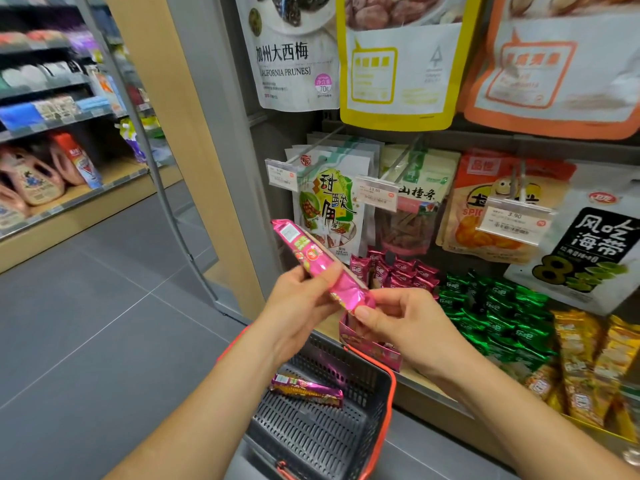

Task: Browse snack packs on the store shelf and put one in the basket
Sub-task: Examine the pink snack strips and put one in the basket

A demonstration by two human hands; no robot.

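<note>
A long pink snack pack [313,261] is held up in front of the shelf, tilted from upper left to lower right. My left hand [298,306] grips its middle from below. My right hand [405,323] pinches its lower end between thumb and fingers. Below my hands hangs a dark grey basket [367,382] with a red handle, its strap over my left forearm. One purple and gold snack pack [306,393] lies inside the basket. Just behind my hands, more pink packs [394,271] stand in an open display box on the shelf.
Green packs [498,317] and gold packs [595,362] fill the shelf to the right. Bags hang on pegs above, with price tags [377,194] in front. A wooden panel [194,161] and a metal rail border the shelf on the left. Grey floor tiles and another shelf [52,161] lie further left.
</note>
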